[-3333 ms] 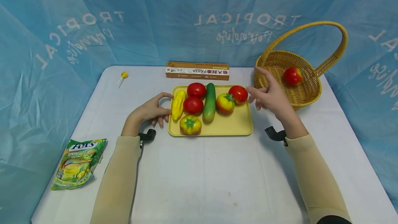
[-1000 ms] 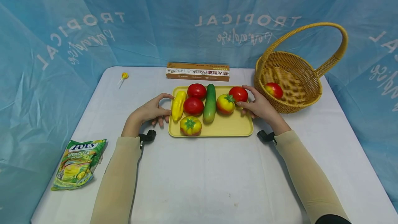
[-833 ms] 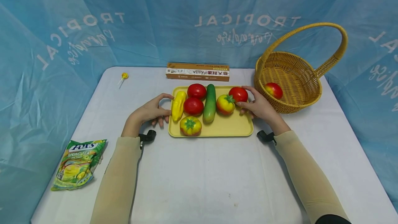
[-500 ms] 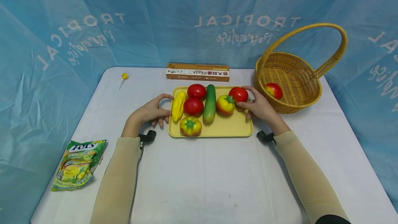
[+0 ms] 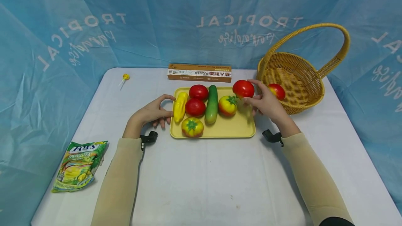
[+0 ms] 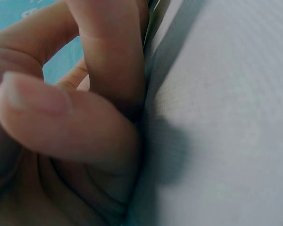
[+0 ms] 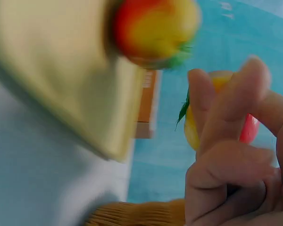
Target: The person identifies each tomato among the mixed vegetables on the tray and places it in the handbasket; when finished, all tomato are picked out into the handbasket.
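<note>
My right hand (image 5: 267, 102) holds a red-and-yellow tomato (image 5: 243, 89) in its fingers, raised just above the back right corner of the yellow tray (image 5: 232, 130). In the right wrist view, the held tomato (image 7: 192, 127) shows its yellow side and green leaves, partly hidden by fingers. My left hand (image 5: 150, 110) rests at the tray's left rim, fingers loosely bent, beside a long bumpy yellow vegetable (image 5: 180, 107). Also on the tray lie a cucumber (image 5: 211, 104), two red tomatoes (image 5: 195, 107) and two yellow-red tomatoes with green tops (image 5: 228, 106).
A wicker basket (image 5: 301, 79) with a tall handle stands at the back right, one red-yellow tomato (image 5: 276, 91) inside. Behind the tray lies a pasta box (image 5: 199, 72). A lollipop (image 5: 125, 76) lies at the back left, a green candy bag (image 5: 78, 166) at the front left.
My right hand has come from beside the basket to the tray's right-hand tomato, gripped it and lifted it slightly. The tomato in the basket has rolled left. My left hand stays put.
</note>
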A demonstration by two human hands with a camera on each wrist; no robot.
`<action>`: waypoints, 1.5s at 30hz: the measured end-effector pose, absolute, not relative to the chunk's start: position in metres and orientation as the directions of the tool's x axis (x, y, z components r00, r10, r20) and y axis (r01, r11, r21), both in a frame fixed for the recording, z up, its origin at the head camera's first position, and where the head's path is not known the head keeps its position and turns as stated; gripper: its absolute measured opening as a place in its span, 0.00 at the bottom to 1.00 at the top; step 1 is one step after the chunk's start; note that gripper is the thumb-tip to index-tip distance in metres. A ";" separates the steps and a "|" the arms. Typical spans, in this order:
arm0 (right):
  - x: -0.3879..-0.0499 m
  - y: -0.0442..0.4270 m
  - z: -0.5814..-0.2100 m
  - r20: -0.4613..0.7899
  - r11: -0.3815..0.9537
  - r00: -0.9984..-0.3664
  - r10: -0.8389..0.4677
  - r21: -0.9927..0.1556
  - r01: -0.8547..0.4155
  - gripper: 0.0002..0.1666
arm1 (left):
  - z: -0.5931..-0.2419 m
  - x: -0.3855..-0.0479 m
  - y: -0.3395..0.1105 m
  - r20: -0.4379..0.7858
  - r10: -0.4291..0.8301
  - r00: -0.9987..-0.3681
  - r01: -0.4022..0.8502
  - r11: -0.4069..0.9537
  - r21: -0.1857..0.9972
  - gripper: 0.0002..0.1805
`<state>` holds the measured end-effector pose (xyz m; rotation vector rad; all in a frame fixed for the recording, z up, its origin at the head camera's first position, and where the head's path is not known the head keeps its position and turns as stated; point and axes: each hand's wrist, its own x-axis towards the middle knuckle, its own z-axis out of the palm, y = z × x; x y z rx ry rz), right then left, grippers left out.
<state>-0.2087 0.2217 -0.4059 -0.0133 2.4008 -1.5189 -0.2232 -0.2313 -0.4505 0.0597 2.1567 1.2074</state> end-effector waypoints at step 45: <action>-0.208 0.345 -0.377 -0.184 0.287 -0.970 0.161 -0.931 0.224 0.50 | -0.452 -0.224 -0.233 -0.498 0.357 -0.790 -0.232 0.578 0.782 0.37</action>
